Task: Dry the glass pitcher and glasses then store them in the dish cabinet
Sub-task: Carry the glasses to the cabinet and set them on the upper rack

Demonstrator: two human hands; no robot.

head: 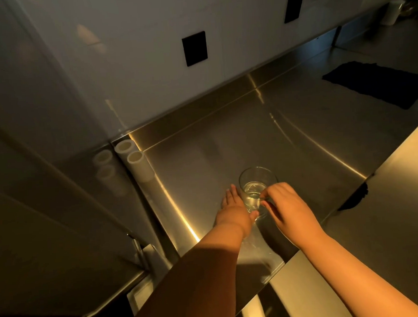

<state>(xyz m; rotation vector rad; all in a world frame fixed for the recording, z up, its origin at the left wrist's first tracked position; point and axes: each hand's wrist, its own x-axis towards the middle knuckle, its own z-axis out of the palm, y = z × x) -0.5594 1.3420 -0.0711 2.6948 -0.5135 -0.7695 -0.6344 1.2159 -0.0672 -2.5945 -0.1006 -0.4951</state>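
Note:
A clear glass (pixel 257 179) stands low on the stainless steel surface (pixel 227 152), near the middle of the view. My left hand (pixel 234 211) lies against its left side, fingers stretched along the wall and thumb wrapped round the near base. My right hand (pixel 289 207) comes in from the right with curled fingers and pinches the glass at its near right side. The lower part of the glass is hidden behind both hands. No pitcher is in sight.
A dark cloth (pixel 380 82) lies flat on the steel counter at the back right. Two white tubes (pixel 135 163) stand in the left corner. A smaller dark rag (pixel 354 197) hangs at the counter edge on the right. Black wall plates (pixel 194 48) sit on the white backsplash.

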